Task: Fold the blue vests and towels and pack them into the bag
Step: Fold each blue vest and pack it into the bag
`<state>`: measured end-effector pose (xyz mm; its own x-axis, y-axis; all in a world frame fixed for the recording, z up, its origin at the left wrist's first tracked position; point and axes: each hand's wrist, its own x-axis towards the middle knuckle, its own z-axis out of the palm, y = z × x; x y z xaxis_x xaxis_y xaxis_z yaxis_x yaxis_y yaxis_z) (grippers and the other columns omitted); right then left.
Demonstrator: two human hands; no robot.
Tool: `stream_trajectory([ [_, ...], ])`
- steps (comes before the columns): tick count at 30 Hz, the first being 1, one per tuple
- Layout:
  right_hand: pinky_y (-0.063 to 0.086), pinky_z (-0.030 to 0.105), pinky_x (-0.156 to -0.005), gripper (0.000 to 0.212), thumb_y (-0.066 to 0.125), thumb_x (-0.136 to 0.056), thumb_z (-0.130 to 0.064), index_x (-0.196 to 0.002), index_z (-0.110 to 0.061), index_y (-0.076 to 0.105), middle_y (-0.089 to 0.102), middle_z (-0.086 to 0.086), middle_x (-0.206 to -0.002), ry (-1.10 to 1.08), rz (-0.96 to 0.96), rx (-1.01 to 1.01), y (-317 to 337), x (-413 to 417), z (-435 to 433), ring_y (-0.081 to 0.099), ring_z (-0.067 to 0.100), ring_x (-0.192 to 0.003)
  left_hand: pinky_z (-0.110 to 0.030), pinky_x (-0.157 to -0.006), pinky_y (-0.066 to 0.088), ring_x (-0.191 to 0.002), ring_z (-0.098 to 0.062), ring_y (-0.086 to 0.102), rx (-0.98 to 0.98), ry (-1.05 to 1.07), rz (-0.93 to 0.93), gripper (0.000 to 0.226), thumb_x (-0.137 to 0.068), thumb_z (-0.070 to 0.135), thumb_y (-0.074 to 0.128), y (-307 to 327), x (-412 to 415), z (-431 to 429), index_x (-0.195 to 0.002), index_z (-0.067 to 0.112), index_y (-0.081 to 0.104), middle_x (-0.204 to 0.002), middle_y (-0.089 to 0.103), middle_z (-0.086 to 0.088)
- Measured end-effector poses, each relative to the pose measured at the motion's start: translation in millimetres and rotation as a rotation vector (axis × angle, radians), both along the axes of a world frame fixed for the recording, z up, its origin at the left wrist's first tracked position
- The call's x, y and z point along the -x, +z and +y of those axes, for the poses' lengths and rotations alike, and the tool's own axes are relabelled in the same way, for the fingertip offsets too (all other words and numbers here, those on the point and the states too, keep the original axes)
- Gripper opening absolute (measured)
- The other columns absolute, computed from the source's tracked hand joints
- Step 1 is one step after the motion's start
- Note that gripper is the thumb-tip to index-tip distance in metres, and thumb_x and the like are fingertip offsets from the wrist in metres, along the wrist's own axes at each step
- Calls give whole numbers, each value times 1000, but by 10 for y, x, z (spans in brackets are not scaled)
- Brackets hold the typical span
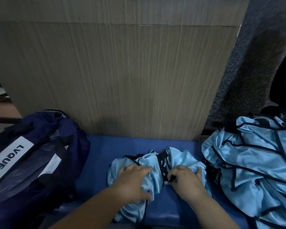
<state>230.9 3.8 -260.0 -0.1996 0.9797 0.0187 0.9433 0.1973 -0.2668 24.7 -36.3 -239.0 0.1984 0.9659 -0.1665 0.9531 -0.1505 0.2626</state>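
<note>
A light-blue vest (149, 161) with black trim is seen bunched up at the middle of the blue padded surface (96, 162), close to the near edge; part of it is draped over that edge. Both hands are laid on it. The left hand (134, 180) is set on the vest's left half, fingers curled into the gathered cloth and thumb tucked at the near side; the right hand (186, 181) is set on the right half, fingers curled over a fold beside the black trim, so cloth is gripped by each. The two hands are held near each other but apart, with a strip of trim between them.

A navy bag (45, 184) is placed at the left of the surface, lying slack, well apart from the vest; a white label (10, 157) reading "LVQUE" is shown on its top. A pile of vests (254, 171), same light blue and black-edged, is heaped at the right, just beside the held vest. Whether any towels are among them cannot be told.

A wood-grain panel (122, 80) is stood behind the surface; a grey speckled panel (248, 71) is seen to its right.
</note>
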Motion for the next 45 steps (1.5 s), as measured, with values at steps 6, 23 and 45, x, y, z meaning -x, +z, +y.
stream_trajectory([
  [6,14,45,-118,19,52,-98,-36,-113,-35,63,67,-10,-111,-108,181,-54,113,-174,130,59,12,-112,-29,-89,47,-104,-9,59,-202,270,-375,28,-94,23,54,-135,328,202,-116,39,62,-114,65,14],
  [23,45,45,-88,34,44,-102,-32,-77,-14,58,62,9,-81,-400,875,39,475,-423,395,59,28,-86,-41,-100,43,-116,-15,51,-536,635,-797,38,-84,20,71,-44,654,456,-112,41,55,-117,57,19],
  [45,34,26,-101,48,68,-90,-18,-129,-38,49,46,-19,-131,-144,788,-95,428,-204,378,41,3,-123,-9,-64,46,-79,-2,66,-148,471,-854,6,-89,26,70,109,727,452,-86,31,71,-87,73,8],
])
